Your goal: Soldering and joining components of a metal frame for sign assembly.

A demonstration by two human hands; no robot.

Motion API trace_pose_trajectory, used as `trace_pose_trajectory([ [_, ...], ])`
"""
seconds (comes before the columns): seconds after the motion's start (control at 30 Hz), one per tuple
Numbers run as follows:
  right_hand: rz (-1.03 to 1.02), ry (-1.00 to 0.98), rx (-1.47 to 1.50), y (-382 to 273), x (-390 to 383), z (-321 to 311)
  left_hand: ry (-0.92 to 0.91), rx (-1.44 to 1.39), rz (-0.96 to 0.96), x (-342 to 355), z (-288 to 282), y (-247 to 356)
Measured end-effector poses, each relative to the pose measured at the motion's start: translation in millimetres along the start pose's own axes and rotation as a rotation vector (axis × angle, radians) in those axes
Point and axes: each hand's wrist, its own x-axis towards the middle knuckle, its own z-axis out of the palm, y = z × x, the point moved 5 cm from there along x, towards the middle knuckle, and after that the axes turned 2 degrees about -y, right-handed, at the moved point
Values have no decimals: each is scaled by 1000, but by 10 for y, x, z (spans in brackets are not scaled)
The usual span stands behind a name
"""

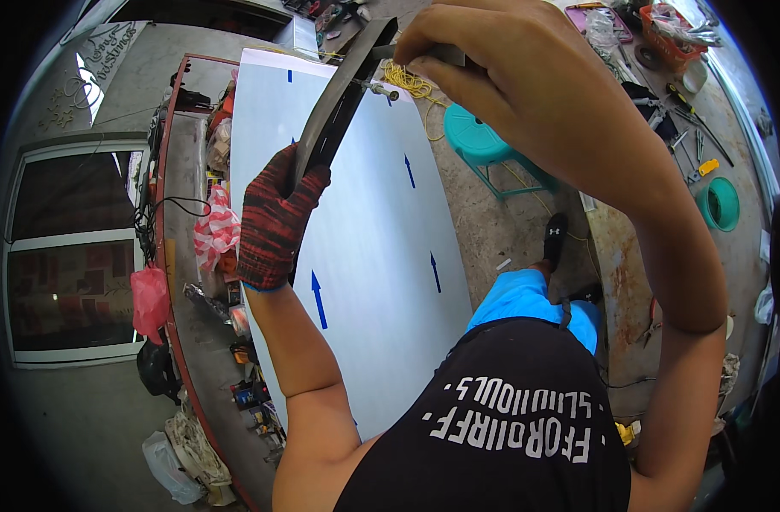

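"How is the metal bar best handled here?"

"I'd keep the left hand firm on its lower part so it can't twist, with the glove between palm and edges. Further right, I'd mind the small metal pin poking out of its side, and keep the bare right hand light and clear of any sharp rim."

"Where is the bar?"

"Held up, slanting from lower left to upper right, in front of the pale sheet with blue arrows."

"And the hands?"

"The left, gloved in red and black, is wrapped around the bar. The right is by the upper end, fingers bent with a narrow gap; a dark piece shows between them, but I can't tell whether they pinch it."
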Motion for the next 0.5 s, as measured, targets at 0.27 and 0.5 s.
trace_pose_trajectory([
  [0.27,-12,15,-38,22,22,4,4,-13,10,29,3,-7],
  [0.5,11,-27,-43,33,13,4,4,-4,8,39,22,71],
])
